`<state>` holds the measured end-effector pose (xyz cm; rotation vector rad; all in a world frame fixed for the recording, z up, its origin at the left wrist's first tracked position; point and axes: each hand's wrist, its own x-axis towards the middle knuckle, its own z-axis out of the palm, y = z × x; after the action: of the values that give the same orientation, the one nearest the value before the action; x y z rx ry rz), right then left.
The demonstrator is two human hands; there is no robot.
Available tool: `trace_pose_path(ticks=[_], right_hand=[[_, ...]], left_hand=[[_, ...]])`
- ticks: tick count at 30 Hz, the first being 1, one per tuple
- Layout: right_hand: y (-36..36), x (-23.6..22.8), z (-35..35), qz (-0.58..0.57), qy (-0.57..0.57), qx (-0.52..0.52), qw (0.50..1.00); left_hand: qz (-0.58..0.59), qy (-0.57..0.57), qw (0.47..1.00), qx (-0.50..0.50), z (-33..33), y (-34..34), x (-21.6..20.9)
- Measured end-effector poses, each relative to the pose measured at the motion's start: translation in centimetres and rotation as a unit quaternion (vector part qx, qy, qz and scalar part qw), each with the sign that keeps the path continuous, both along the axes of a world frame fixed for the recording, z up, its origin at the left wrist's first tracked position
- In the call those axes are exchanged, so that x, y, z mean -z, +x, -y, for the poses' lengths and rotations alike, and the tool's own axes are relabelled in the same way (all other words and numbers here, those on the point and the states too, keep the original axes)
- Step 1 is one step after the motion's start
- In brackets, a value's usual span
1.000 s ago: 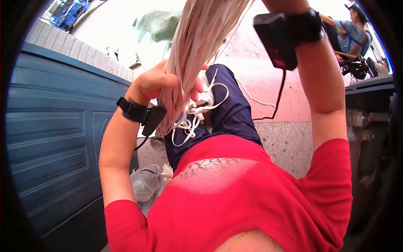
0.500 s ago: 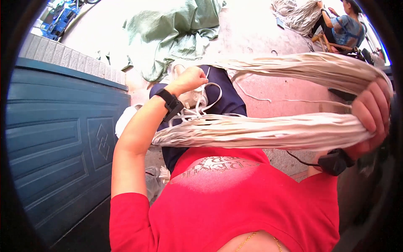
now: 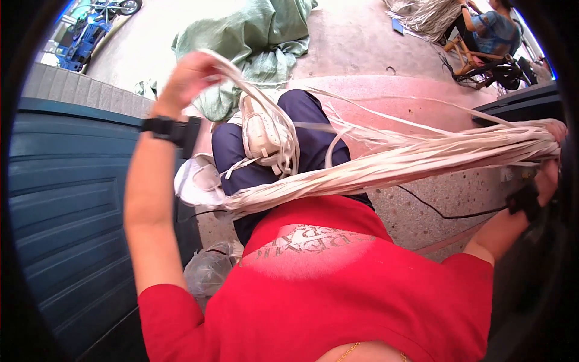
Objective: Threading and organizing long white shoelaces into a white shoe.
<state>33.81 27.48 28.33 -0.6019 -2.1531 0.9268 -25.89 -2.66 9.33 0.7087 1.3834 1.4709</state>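
A thick bundle of long, flat, off-white laces stretches across my lap from my left thigh to the right edge. My right hand is wrapped round its right end. My left hand is raised beyond my left knee, its fingers closed on a few lace strands. These strands hang down to a beige-white shoe between my knees, where several loops pass around it. Looser strands spread from there toward the bundle's right part. Beside my left thigh is a white, rounded thing.
A blue panelled door or cabinet stands close at my left. Ahead lies a crumpled green sheet. At the far right a person sits beside another heap of strands. A clear plastic bag and a black cable lie low down.
My left hand has risen up and to the left, drawing strands with it. The wide loop's two spans have come together into one bundle, with my right hand slightly farther right.
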Motion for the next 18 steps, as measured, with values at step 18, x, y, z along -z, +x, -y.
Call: trace_pose_path(ticks=[18], right_hand=[[9.5,7.6,-12.2,-0.343,-0.571,-0.141,0.733]], left_hand=[[-0.155,-0.065,0.899,-0.403,31.7,-23.9,-23.6]])
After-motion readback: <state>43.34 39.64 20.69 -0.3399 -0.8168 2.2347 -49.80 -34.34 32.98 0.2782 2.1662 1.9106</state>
